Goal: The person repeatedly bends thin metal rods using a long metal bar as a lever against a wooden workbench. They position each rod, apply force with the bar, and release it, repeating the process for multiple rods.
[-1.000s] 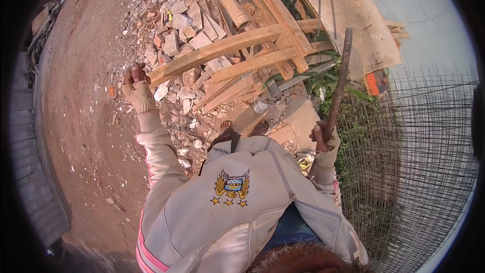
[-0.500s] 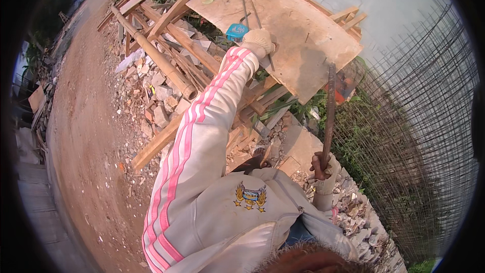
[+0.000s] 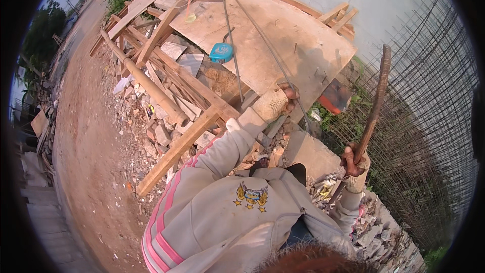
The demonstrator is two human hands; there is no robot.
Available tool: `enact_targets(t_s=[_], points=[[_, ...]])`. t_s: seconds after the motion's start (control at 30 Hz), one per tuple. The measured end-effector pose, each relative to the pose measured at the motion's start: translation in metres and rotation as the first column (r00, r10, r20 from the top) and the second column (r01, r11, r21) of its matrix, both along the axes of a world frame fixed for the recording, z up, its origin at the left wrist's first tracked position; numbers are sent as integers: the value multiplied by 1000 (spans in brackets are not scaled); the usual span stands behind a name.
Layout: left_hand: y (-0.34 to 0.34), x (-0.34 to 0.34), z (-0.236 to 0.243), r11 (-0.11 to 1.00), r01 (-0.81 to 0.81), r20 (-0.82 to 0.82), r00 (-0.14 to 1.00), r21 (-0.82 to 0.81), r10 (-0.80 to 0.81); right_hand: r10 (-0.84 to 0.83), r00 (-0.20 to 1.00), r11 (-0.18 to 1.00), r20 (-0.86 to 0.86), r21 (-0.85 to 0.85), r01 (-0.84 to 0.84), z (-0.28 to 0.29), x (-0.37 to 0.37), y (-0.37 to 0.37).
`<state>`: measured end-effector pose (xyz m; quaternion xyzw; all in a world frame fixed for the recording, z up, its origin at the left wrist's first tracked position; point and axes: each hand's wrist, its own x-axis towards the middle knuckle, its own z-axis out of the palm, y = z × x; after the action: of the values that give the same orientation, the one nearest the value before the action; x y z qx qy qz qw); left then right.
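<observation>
My left hand [image 3: 283,102], in an off-white knitted glove with bare fingertips, is closed around a thin dark metal rod [image 3: 261,36] near its lower end. The rod slants across a worn plywood board [image 3: 313,33]. To its left lies a second thin rod [image 3: 234,63], beside a blue tape measure [image 3: 221,52] at the board's edge. On the right, my right hand [image 3: 354,161], gloved alike, grips a long, brown, slightly curved bar [image 3: 376,102] that points upward, clear of the board. Several nails [image 3: 295,47] stick up from the board.
Timber planks [image 3: 177,154] and a bamboo pole [image 3: 146,83] lie over rubble [image 3: 161,134] on the left, beside a dirt road [image 3: 83,136]. Stacked wire mesh [image 3: 429,91] leans at the pale wall on the right. An orange-and-dark object [image 3: 334,98] sits below the board.
My left hand has moved down and right, drawing one rod toward me and away from the other. My right hand has risen to the right, swinging the bar away from the board.
</observation>
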<state>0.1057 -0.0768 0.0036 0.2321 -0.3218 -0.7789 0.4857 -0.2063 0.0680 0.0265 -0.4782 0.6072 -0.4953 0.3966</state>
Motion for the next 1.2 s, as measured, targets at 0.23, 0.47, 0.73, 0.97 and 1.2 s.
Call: enact_targets(t_s=[0.23,0.47,0.73,0.97,1.2], points=[[96,-140,1,984,175,277,948,-39,-157,315,944,947,-96,90,-307,61,-9,-84],[111,-257,-49,790,264,498,865,-554,59,447,889,883,-95,-112,-456,41,-30,-122],[94,-251,20,745,583,865,502,-324,-17,319,948,940,-4,-131,-316,14,-137,-105],[47,-150,19,836,-365,629,550,-410,549,228,973,959,35,162,-231,-12,-248,-52],[6,-112,23,713,-556,599,417,-428,684,329,943,895,-37,331,-299,-30,-266,-41]])
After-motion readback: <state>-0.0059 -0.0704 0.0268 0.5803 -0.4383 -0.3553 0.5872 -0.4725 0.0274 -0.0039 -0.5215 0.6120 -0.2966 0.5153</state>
